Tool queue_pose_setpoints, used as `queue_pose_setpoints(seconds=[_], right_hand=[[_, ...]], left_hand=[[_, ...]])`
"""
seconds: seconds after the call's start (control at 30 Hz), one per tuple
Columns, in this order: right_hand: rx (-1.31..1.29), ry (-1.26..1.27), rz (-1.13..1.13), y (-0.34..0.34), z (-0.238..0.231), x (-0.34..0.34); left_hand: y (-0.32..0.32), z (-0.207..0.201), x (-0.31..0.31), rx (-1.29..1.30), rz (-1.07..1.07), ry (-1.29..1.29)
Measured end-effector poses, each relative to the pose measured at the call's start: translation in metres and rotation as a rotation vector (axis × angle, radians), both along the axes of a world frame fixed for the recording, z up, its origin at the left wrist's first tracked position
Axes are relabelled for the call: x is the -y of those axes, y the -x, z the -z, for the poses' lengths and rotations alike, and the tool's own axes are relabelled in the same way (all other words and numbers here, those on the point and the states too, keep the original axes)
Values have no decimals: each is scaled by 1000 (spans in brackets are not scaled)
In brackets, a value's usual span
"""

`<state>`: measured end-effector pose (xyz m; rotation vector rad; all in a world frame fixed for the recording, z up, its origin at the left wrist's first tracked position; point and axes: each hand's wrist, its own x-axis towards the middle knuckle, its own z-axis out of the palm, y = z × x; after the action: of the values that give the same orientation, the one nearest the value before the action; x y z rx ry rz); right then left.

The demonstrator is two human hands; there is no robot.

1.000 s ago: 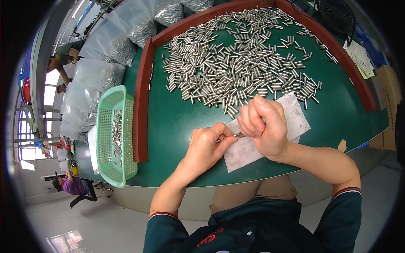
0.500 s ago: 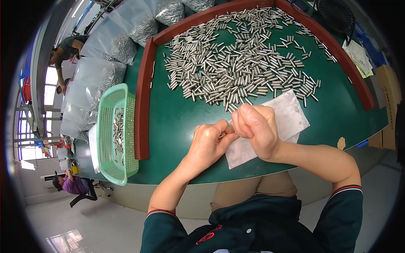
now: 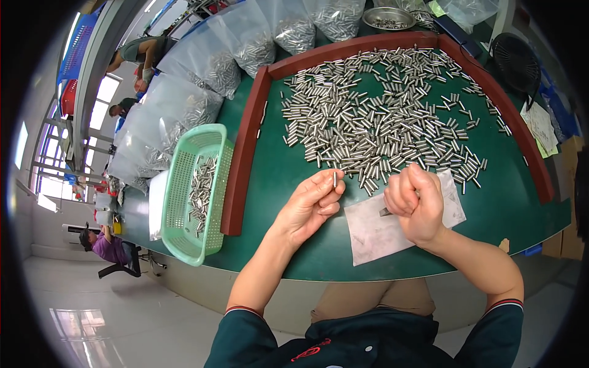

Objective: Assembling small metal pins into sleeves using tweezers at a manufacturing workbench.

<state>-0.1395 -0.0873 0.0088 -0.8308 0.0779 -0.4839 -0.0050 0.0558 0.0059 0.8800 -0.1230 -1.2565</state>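
Between the thumb and fingers of my left hand (image 3: 310, 205) stands a small metal pin (image 3: 335, 179), held upright. My right hand (image 3: 417, 207) is closed to its right, with a short dark grey tip (image 3: 384, 212) poking out below the fingers; what it belongs to is hidden in the fist. Under the right hand lies a smudged white cloth (image 3: 368, 236) on the green table. Beyond both hands spreads a heap of loose metal pins (image 3: 368, 122), shiny and lying in all directions.
A dark red wooden border (image 3: 245, 159) frames the pins. Left of it stands a green plastic basket (image 3: 175, 230) with more pins. Clear bags of pins (image 3: 254, 52), a metal bowl (image 3: 388, 18) and a black fan (image 3: 515, 58) sit beyond. Other people are at the left.
My hands, close together before, have moved apart. The pin now shows clearly in my left fingers, and the dark tip shows under my right fist. The whole view has shifted.
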Motion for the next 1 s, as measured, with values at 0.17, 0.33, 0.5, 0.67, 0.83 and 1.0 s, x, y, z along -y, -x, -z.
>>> queue_pose_setpoints(seconds=[0.17, 0.33, 0.5, 0.67, 0.83, 1.0], right_hand=[[6, -7, -13, -2, 0, 2], [0, -21, -3, -4, 0, 2], [15, -23, -9, -4, -1, 1], [3, -33, -9, -4, 2, 2], [-4, -10, -9, -4, -1, 1], [-23, 9, -3, -4, -2, 1]], left_hand=[[0, -3, 2, 20, -15, -5], [3, -9, 4, 86, -50, -59], [3, -5, 7, 586, -34, -190], [9, 1, 11, 1691, -130, -555], [8, 5, 18, 1765, -230, -530], [7, 11, 24, 1831, -144, -523]])
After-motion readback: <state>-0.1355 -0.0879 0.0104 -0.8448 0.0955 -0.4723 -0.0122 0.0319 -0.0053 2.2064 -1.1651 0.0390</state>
